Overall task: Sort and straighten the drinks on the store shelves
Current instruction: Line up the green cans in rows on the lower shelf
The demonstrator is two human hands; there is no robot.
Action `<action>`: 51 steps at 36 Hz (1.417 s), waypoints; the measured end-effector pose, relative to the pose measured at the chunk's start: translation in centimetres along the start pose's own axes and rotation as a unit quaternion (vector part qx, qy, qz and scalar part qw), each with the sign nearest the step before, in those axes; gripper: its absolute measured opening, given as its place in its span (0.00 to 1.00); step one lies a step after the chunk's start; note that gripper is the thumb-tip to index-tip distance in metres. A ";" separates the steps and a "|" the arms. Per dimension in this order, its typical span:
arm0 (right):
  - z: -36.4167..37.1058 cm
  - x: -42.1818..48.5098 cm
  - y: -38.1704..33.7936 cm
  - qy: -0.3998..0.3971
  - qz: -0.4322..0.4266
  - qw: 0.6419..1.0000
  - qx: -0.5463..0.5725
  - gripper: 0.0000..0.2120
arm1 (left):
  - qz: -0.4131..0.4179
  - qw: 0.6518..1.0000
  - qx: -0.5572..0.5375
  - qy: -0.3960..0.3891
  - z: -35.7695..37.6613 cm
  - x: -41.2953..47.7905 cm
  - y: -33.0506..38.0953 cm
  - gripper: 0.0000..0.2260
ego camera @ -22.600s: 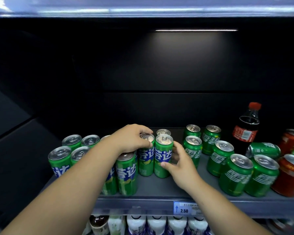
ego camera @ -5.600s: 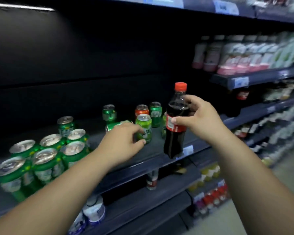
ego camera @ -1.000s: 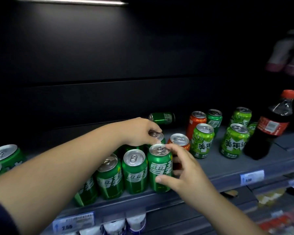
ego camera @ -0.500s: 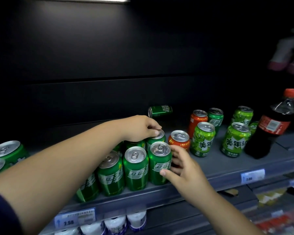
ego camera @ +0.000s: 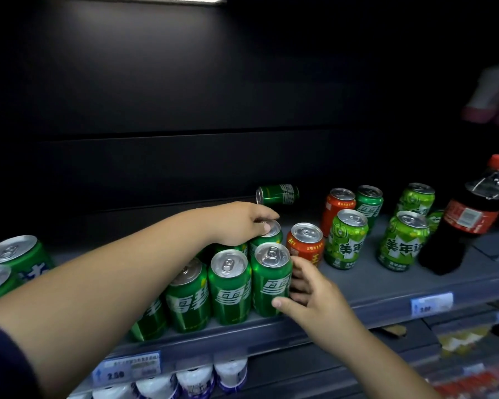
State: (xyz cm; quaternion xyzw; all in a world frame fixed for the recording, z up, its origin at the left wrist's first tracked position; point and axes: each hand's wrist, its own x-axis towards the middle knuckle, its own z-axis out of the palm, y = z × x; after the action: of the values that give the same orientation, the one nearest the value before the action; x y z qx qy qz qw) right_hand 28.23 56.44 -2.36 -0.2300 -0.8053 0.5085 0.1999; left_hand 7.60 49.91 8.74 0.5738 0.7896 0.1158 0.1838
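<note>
Fingers curled, one can apiece

The right hand's (ego camera: 311, 292) thumb and fingers wrap the front green can (ego camera: 270, 286); the left hand's (ego camera: 236, 223) fingertips grip the rear green can's (ego camera: 271, 236) top. Both cans stand upright on the shelf (ego camera: 386, 286), with a red can (ego camera: 304, 243) just beside them.

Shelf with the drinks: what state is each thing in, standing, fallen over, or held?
Front green can, upright, held by the right hand.
Green can behind it, upright, top gripped by the left hand.
Green can at the back, lying on its side.
Orange can, upright.
Cola bottle, standing, cap on.
</note>
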 end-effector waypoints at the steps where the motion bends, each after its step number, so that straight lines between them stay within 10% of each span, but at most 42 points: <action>1: 0.0 0.0 0.1 0.005 0.003 1.000 -0.005 0.32 | -0.001 1.000 0.001 0.000 0.0 0.0 0.0 0.17; 40: -2.0 0.4 0.8 -0.073 -0.066 0.986 -0.132 0.30 | -0.047 0.998 0.023 -0.023 -0.6 0.8 1.1 0.10; 51: -6.2 1.7 1.0 0.148 -0.036 0.988 -0.039 0.12 | 0.002 0.997 0.028 0.068 -0.1 0.9 2.2 0.23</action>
State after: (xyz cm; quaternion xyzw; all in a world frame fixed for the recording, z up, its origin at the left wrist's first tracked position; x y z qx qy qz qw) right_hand 30.50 62.28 -0.63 -0.2813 -0.7940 0.4291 0.3260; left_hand 9.23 51.44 9.59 0.5714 0.8019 0.1331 0.1134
